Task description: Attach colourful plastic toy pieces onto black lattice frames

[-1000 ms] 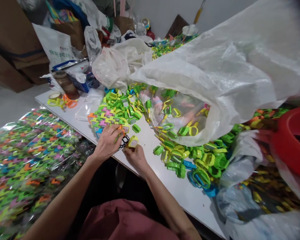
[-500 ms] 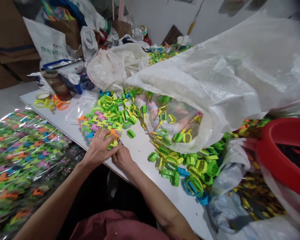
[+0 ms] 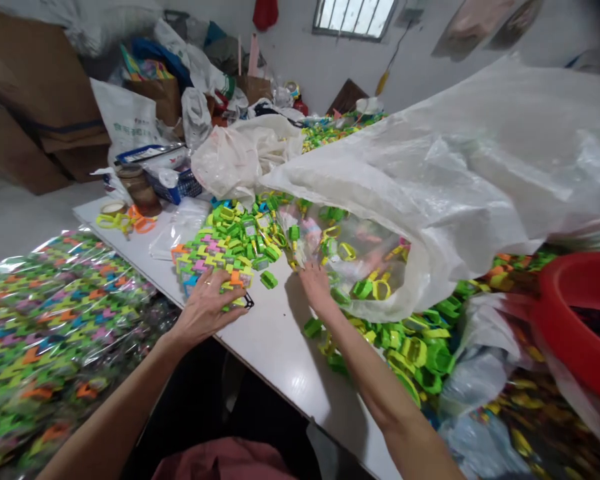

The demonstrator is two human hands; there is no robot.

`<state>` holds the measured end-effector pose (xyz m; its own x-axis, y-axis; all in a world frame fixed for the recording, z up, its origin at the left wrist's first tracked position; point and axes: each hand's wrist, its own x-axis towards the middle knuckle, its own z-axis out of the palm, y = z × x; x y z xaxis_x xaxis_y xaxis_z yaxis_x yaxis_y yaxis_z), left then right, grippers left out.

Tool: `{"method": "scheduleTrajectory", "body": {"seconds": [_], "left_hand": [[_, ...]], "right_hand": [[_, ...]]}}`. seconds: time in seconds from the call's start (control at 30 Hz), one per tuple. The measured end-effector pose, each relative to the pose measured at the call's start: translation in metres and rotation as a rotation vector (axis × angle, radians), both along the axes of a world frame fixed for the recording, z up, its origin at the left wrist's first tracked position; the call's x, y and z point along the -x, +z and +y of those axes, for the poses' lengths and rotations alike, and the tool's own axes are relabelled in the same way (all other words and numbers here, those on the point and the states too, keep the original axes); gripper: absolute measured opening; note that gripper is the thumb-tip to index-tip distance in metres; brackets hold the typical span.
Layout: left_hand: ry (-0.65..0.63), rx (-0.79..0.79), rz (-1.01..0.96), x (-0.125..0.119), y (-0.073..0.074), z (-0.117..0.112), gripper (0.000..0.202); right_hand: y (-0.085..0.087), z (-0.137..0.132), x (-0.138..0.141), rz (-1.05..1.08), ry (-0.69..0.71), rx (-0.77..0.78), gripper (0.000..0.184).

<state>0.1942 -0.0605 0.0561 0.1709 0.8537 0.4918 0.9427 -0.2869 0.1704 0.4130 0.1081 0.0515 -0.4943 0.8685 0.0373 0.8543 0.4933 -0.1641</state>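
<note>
My left hand [image 3: 209,305] lies over the near end of a block of interlocked coloured plastic pieces [image 3: 213,250], thumb and fingers about its edge. A small black piece [image 3: 249,301] shows beside the fingertips. Further right, my right hand [image 3: 314,283] reaches with stretched fingers to the mouth of a translucent plastic bag [image 3: 415,267]. Its fingertips are by small green and yellow pieces; whether they touch one I cannot tell. Loose green plastic pieces [image 3: 250,230] are heaped behind the block. One green piece [image 3: 268,279] lies alone between the hands.
Green and yellow loop-shaped pieces [image 3: 420,347] pile up at the right, near a red basin [image 3: 555,313]. Orange-and-yellow scissors [image 3: 141,220], a brown jar [image 3: 139,190] and a blue basket [image 3: 180,187] stand back left. Wrapped coloured blocks [image 3: 65,300] lie left of the table [image 3: 265,333].
My right hand has left the block's near end and moved right and forward to the bag mouth. The left hand stays on the block. The camera view has tilted upward.
</note>
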Motion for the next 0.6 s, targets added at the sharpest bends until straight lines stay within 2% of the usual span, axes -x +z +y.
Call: {"method": "scheduleTrajectory", "body": {"seconds": [0.13,0.2,0.27,0.33,0.4,0.5,0.6], "left_hand": [[0.04,0.014,-0.019,-0.002,0.0,0.0,0.027],[0.039,-0.006,-0.02,-0.002,-0.001,0.001,0.028],[0.026,-0.025,-0.015,-0.001,-0.003,0.001,0.028],[0.015,-0.039,-0.006,-0.001,-0.004,0.001,0.027],[0.011,-0.036,0.006,-0.002,-0.002,-0.001,0.026],[0.032,-0.016,0.046,-0.005,0.009,-0.002,0.026],[0.085,-0.022,0.074,-0.009,0.023,0.003,0.031]], "right_hand": [[-0.016,-0.052,0.005,-0.014,0.244,0.009,0.028],[-0.026,-0.081,0.0,-0.03,0.296,0.034,0.027],[-0.034,-0.1,-0.006,-0.054,0.219,0.072,0.025],[-0.038,-0.109,-0.01,-0.062,0.095,0.109,0.022],[-0.036,-0.107,-0.009,-0.046,-0.007,0.15,0.02],[-0.027,-0.094,-0.003,-0.007,-0.128,0.246,0.019],[-0.017,-0.083,0.003,0.22,-0.159,0.413,0.016]]}}
